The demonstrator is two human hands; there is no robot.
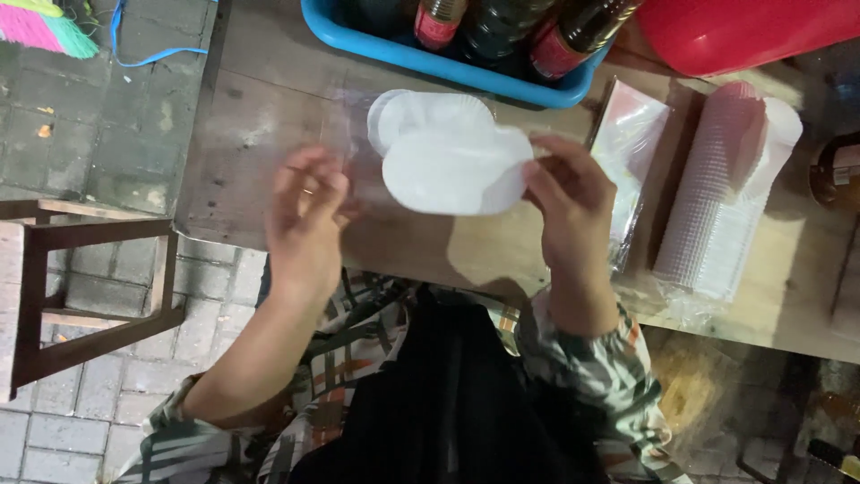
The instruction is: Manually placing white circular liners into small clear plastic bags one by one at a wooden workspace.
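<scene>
Two hands (pixel 439 211), three paper plates (pixel 452 166)

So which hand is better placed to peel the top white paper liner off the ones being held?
Probably the left hand: its fingers look free beside the white paper liners, whereas the right hand already pinches their edge, steadying them above the wooden table.

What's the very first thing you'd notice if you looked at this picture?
Probably the white paper plates in the middle, held up over the wooden table, with the right hand pinching their edge and the left hand beside them. Next, the bright blue tub of bottles at the top, and the long stack of white cups lying on the right.
</scene>
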